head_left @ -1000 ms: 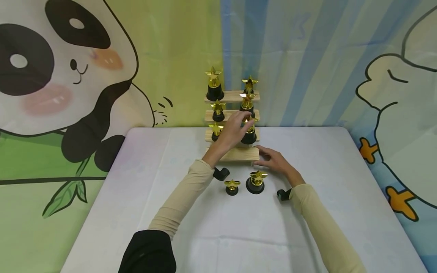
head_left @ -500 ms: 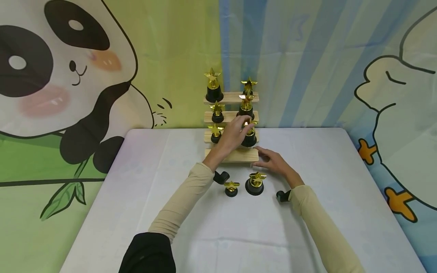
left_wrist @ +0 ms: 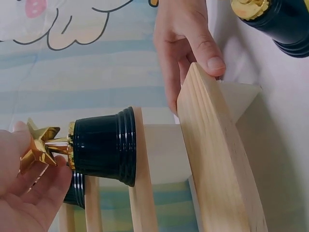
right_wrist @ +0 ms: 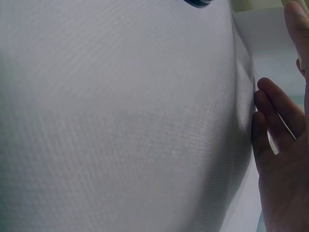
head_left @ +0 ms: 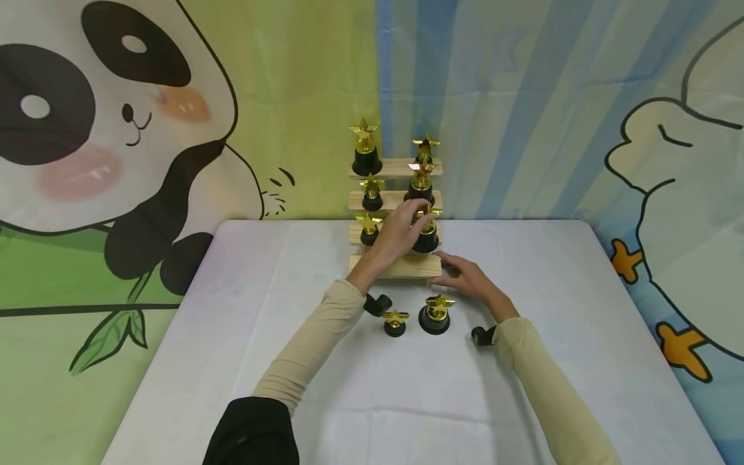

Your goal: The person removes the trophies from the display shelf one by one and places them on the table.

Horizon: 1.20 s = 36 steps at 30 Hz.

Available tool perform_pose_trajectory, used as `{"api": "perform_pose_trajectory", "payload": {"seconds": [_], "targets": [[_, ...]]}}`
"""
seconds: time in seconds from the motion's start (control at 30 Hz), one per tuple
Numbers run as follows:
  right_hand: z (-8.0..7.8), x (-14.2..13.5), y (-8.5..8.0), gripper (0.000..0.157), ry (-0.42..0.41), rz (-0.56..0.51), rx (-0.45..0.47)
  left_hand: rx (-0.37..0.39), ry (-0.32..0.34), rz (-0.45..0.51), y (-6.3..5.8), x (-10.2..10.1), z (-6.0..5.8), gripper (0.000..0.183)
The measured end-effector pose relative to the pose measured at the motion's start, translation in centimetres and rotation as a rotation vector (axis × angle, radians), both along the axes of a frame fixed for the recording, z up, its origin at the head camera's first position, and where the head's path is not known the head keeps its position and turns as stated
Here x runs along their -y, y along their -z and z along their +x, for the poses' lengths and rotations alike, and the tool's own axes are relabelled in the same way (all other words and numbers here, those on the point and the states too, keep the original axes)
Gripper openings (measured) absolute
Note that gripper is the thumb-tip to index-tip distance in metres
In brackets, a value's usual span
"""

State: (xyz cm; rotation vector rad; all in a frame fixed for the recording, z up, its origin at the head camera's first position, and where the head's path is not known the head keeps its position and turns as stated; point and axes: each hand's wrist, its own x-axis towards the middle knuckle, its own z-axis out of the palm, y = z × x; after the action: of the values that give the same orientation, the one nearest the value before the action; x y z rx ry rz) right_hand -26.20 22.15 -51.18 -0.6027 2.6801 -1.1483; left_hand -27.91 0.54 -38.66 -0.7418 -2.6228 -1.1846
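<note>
My left hand (head_left: 397,234) holds the gold star of a trophy (left_wrist: 101,145) between thumb and fingers. The trophy's black base stands upright on the right end of the third step down of a tiered wooden stand (head_left: 409,266). At the stand's lowest step, my right hand (head_left: 465,276) grips the right end, with the thumb on one side of the board and the fingers on the other, as the left wrist view shows. In the right wrist view the right hand (right_wrist: 285,159) lies at the edge, and what it touches is mostly out of frame.
A small star trophy (head_left: 395,324) and a larger star trophy (head_left: 434,315) stand on the white table (head_left: 407,413) before the stand. Several trophies occupy the upper steps, including a tall one (head_left: 366,148) at the top left. A printed curtain (head_left: 494,116) hangs behind.
The left hand has moved slightly down with the trophy, which sits a little lower at the third step. The right hand stays at the end of the lowest step.
</note>
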Motion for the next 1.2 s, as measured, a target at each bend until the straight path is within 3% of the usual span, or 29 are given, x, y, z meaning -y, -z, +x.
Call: {"api": "perform_pose_trajectory", "payload": {"seconds": [0.43, 0.7, 1.2], "targets": [[0.1, 0.1, 0.1, 0.079, 0.002, 0.011, -0.021, -0.101, 0.043, 0.096, -0.3, 0.7, 1.8, 0.034], [0.0, -0.1, -0.1, 0.077, -0.01, 0.01, -0.046, -0.063, 0.044, 0.206, -0.3, 2.2, 3.5, 0.032], [0.0, 0.0, 0.0, 0.071, -0.024, -0.023, -0.068, -0.102, 0.053, 0.216, 0.0, 5.2, 5.7, 0.034]]}}
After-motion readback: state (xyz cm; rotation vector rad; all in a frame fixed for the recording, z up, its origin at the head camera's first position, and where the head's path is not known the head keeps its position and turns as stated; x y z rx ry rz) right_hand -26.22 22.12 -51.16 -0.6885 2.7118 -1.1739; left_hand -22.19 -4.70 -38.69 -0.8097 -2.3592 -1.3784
